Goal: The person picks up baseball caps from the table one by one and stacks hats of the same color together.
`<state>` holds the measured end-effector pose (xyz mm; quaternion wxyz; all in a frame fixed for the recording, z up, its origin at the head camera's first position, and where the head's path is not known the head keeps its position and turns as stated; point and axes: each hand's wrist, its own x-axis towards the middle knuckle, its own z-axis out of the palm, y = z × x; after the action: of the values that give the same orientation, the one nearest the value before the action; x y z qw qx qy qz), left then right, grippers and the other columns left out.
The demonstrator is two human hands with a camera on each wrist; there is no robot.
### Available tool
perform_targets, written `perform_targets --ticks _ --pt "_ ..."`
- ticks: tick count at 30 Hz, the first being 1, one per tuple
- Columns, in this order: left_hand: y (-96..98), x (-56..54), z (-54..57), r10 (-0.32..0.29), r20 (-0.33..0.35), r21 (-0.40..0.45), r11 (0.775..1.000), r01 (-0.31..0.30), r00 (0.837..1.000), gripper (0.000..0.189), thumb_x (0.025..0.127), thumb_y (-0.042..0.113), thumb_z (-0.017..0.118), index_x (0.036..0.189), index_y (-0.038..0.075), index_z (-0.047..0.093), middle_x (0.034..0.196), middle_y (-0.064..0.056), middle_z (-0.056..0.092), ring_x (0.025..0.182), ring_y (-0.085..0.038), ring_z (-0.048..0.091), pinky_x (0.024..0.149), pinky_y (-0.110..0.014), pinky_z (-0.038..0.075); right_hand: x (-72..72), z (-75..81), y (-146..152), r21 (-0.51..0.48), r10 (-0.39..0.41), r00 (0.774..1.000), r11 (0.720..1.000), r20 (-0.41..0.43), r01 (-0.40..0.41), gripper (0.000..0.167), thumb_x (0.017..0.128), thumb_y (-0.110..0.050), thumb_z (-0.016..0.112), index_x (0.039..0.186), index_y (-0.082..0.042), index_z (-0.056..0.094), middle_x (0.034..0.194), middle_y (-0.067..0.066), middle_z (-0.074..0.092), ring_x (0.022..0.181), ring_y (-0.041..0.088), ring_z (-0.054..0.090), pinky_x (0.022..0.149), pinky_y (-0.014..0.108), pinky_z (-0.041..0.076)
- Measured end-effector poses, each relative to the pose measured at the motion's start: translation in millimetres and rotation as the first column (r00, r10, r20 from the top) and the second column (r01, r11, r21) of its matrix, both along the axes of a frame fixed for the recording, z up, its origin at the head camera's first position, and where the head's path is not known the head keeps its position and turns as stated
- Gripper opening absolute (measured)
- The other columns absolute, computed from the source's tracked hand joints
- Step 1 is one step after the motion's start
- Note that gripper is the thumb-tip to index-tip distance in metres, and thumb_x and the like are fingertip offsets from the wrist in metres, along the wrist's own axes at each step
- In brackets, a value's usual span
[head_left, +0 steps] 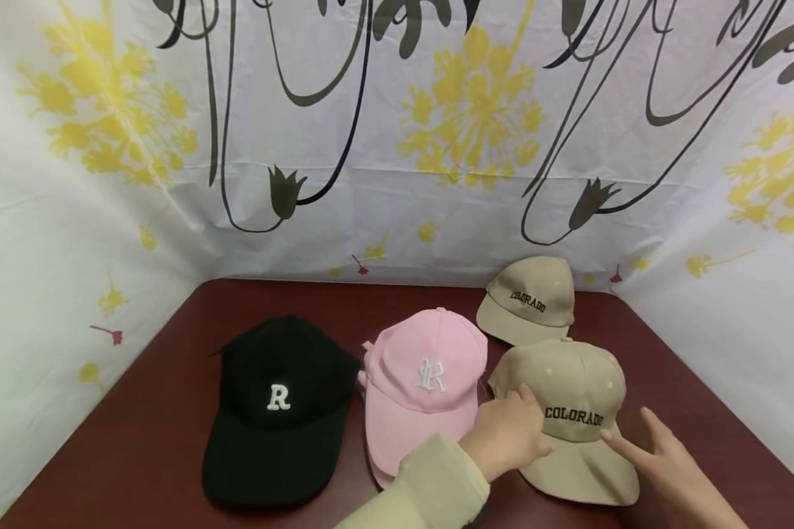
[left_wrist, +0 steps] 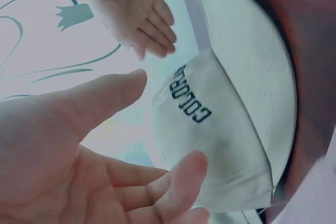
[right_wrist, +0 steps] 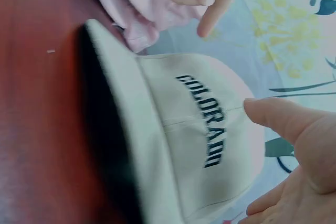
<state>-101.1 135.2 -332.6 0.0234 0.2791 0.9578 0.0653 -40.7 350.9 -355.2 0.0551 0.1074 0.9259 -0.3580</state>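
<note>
A beige baseball cap point(head_left: 585, 382) with COLORADO in dark letters on its front sits on the table, brim toward me. My left hand point(head_left: 508, 432) is at its left side, thumb and fingers apart and the fingers loosely bent. On the other side, my right hand point(head_left: 668, 459) has its thumb and fingers spread near the crown. In the left wrist view the left hand point(left_wrist: 100, 161) has nothing between thumb and fingers, and the cap point(left_wrist: 184, 140) shows beyond them. The right wrist view has the right hand point(right_wrist: 310, 150) beside the lettered cap point(right_wrist: 199, 129), also holding nothing.
Behind the front beige cap stands a second beige COLORADO cap point(head_left: 532, 297). A pink cap point(head_left: 430, 367) with a white letter lies to the left, and a black cap point(head_left: 281, 411) with an R farther left. A flower-patterned sheet point(head_left: 384, 198) surrounds the dark red table point(head_left: 139, 426).
</note>
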Motion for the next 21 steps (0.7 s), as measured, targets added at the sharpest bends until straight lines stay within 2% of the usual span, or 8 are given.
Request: perform_targets --ticks 4,7,10,13,17,21 --pt "-5.5 -6.3 6.4 -0.01 -0.064 0.028 1.0 0.012 0.998 0.075 0.076 0.061 0.062 0.128 0.008 0.049 0.107 -0.001 0.059 0.091 -0.012 0.059 0.064 -0.027 0.048 -0.9 7.1 0.8 0.016 -0.004 0.999 1.0 -0.032 0.005 0.091 0.094 -0.041 0.046 0.137 0.01 -0.016 0.14 0.039 -0.01 0.122 0.06 0.008 0.089 0.067 0.021" --pt "-9.0 -11.4 12.6 -0.018 -0.104 0.031 0.999 0.021 0.994 0.067 0.076 0.06 0.061 0.119 0.01 0.054 0.101 0.0 0.058 0.088 -0.012 0.059 0.064 -0.028 0.048 -3.0 12.0 -0.1 0.006 -0.01 0.999 1.0 -0.047 0.01 0.092 0.094 -0.042 0.047 0.138 0.009 -0.016 0.14 0.038 -0.01 0.124 0.058 0.004 0.09 0.067 0.019" --pt "-11.8 -17.5 22.4 -0.06 -0.141 0.03 0.997 0.065 0.988 0.055 0.078 0.059 0.06 0.11 0.014 0.059 0.103 0.001 0.057 0.088 -0.011 0.058 0.066 -0.027 0.048 -7.4 17.7 -1.7 -0.001 -0.009 0.996 1.0 -0.089 0.009 0.093 0.093 -0.041 0.048 0.139 0.009 -0.015 0.141 0.037 -0.01 0.126 0.056 -0.002 0.091 0.068 0.015" --pt "-11.7 -25.0 33.5 -0.074 -0.164 0.043 0.996 0.082 0.984 0.05 0.08 0.057 0.06 0.106 0.014 0.06 0.098 0.002 0.056 0.083 -0.011 0.058 0.063 -0.026 0.048 -14.7 24.6 -4.0 0.002 0.002 0.989 1.0 -0.149 -0.001 0.092 0.093 -0.039 0.05 0.139 0.01 -0.013 0.141 0.037 -0.01 0.127 0.054 -0.005 0.093 0.067 0.011" --pt "-7.1 -35.9 44.2 -0.038 -0.167 0.06 0.997 0.048 0.985 0.048 0.08 0.055 0.061 0.102 0.013 0.058 0.087 0.002 0.055 0.077 -0.012 0.058 0.058 -0.027 0.046 -25.4 36.7 -7.9 0.016 0.023 0.98 1.0 -0.196 -0.02 0.092 0.092 -0.036 0.052 0.139 0.011 -0.012 0.141 0.038 -0.008 0.128 0.053 -0.006 0.094 0.067 0.009" --pt "-2.3 -46.8 48.5 -0.022 -0.166 0.057 0.998 0.032 0.986 0.047 0.08 0.055 0.061 0.098 0.012 0.058 0.085 0.001 0.055 0.078 -0.013 0.058 0.06 -0.027 0.047 -35.6 48.6 -10.4 0.046 0.048 0.974 0.998 -0.221 -0.038 0.091 0.092 -0.035 0.053 0.139 0.012 -0.01 0.141 0.038 -0.006 0.128 0.054 -0.003 0.094 0.067 0.011"
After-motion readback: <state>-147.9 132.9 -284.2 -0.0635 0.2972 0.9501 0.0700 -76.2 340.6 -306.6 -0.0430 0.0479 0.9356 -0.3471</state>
